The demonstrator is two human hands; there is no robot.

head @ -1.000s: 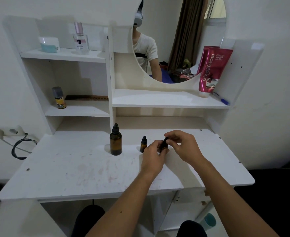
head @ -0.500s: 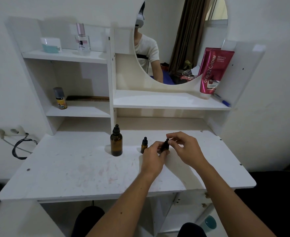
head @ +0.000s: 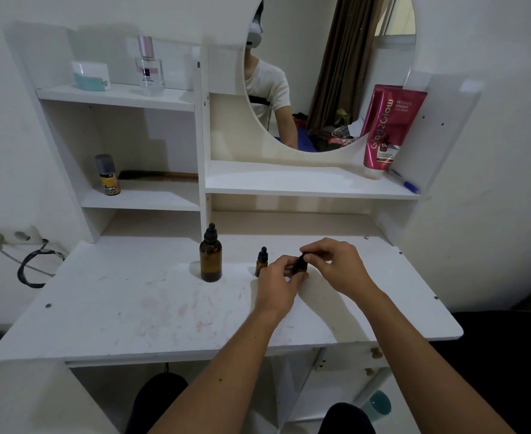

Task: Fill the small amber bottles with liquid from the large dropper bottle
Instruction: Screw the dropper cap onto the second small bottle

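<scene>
Left hand grips small amber bottle on desk, steadying body; right hand pinches its cap, likely unscrewing. Second small bottle just left; large dropper bottle further left, capped.

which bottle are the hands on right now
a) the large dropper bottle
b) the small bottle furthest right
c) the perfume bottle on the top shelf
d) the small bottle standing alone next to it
b: the left hand holds the rightmost small bottle while the right hand pinches its cap; the large dropper bottle and the other small bottle stand untouched.
</scene>
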